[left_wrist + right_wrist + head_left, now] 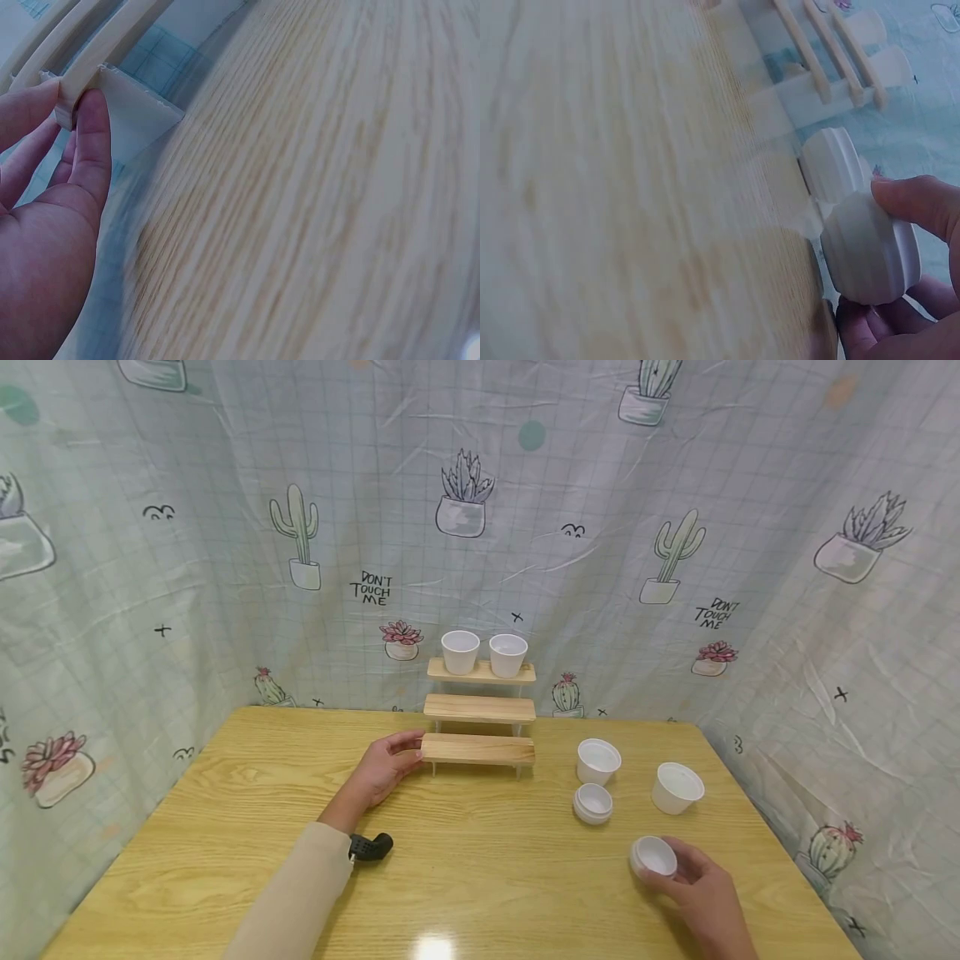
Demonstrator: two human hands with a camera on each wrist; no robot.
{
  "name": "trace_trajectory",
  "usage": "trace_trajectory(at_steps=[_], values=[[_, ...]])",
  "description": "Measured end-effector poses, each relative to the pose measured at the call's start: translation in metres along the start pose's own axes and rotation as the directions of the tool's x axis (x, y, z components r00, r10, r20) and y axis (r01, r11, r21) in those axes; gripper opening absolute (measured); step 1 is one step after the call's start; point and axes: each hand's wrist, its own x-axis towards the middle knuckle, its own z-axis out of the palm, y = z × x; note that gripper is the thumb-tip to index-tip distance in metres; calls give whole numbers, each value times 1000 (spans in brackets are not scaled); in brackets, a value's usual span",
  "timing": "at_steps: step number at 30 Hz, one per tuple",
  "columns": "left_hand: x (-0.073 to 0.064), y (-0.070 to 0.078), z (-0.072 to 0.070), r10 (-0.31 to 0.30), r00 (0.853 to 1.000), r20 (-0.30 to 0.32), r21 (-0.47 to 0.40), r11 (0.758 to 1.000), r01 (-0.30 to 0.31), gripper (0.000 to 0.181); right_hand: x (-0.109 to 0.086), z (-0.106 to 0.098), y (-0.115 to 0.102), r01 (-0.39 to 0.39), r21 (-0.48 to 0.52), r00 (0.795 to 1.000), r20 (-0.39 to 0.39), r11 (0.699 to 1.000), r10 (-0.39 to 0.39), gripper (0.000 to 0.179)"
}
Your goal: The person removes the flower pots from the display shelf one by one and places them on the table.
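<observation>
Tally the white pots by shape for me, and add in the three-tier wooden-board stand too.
Larger white tapered round-mouthed pots: 4
Small white rounded pots, one of them in the right hand: 2
Three-tier stand with pale wooden boards: 1
Total: 7

Four cups (598, 768); two round pots (592, 808); one stand (477, 749).

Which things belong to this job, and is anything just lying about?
Likely in the job:
rack, pinched by left hand
small pot, in right hand
other small pot
two larger pots off the rack
two pots on its top shelf

Probably just surroundings:
table
cloth
black wrist device
</observation>
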Motion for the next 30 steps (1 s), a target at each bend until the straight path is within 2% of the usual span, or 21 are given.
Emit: trace_trajectory(at_steps=[22,30], values=[[0,1,0,-10,1000,12,2,1000,10,55,0,19,-12,80,128,996,35,989,-85,70],[1,0,-1,-11,1000,4,9,1000,11,56,2,25,-13,99,116,993,58,988,-106,69]])
